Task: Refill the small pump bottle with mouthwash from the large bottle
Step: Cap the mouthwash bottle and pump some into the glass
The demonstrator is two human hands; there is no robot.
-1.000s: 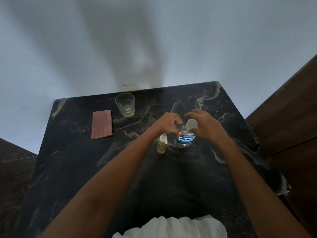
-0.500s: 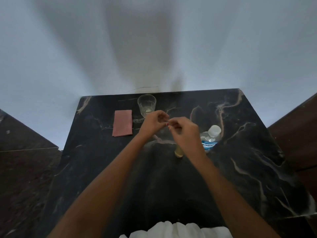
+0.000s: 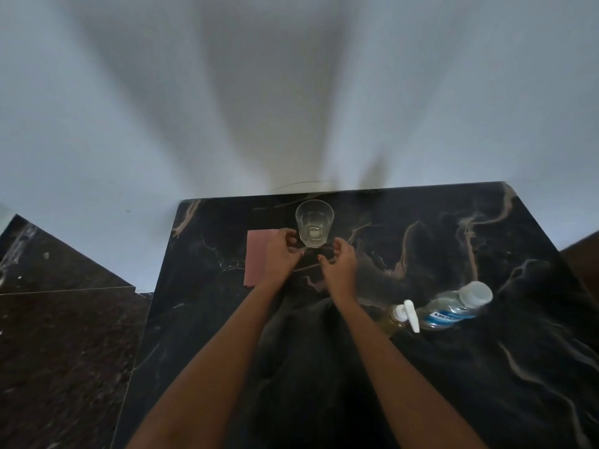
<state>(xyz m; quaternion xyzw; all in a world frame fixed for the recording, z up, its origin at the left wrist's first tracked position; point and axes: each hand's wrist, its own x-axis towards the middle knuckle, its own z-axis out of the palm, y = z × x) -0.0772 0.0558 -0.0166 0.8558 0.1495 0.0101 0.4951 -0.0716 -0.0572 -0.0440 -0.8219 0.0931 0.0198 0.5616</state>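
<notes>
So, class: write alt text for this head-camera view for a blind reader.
The left hand and right hand flank a clear glass on a black marble table. A pink cloth lies by the left hand; the small pump bottle and large mouthwash bottle stand untouched at right.

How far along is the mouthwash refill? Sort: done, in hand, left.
Done: nothing shows; the large bottle is capped and the small pump bottle has its pump on. In hand: nothing held; left hand and right hand hover near the glass. Left: apparently opening both and pouring.
</notes>
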